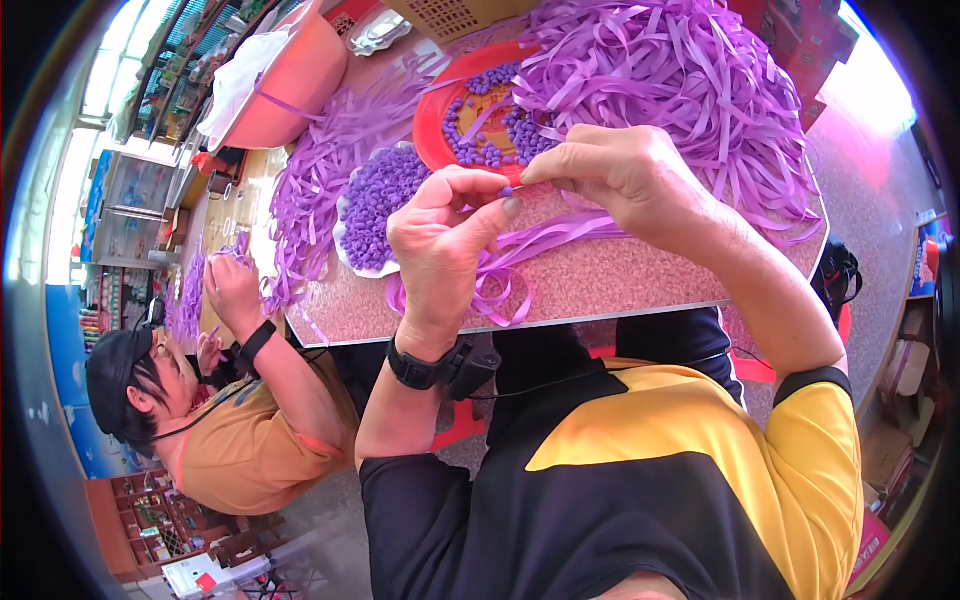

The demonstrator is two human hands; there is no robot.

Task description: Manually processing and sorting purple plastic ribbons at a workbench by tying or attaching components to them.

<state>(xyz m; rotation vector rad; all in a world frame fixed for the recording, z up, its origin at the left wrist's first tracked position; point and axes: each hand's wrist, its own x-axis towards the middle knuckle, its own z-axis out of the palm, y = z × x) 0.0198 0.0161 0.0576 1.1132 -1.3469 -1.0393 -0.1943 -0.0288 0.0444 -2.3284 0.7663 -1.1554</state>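
Note:
Over the near part of the table, my left hand [440, 235] pinches a small purple bead [507, 191] between thumb and forefinger. Close beside it my right hand [640, 185] is closed in a pinch. Its fingertips point at the bead, and what they hold is too small to make out. A white scalloped dish [350, 262] heaped with purple beads stands left of my left hand. Beyond both hands lies a red round tray [427, 125] with more beads in clusters. A few purple ribbons [560, 237] run across the table under my hands.
A large heap of purple ribbons [660, 70] covers the table's far right. More ribbons [315, 190] hang at the left. A pink basin [290, 90] and a yellow basket [445, 18] stand at the back. At the left a co-worker [250, 430] sits with hands raised among ribbons.

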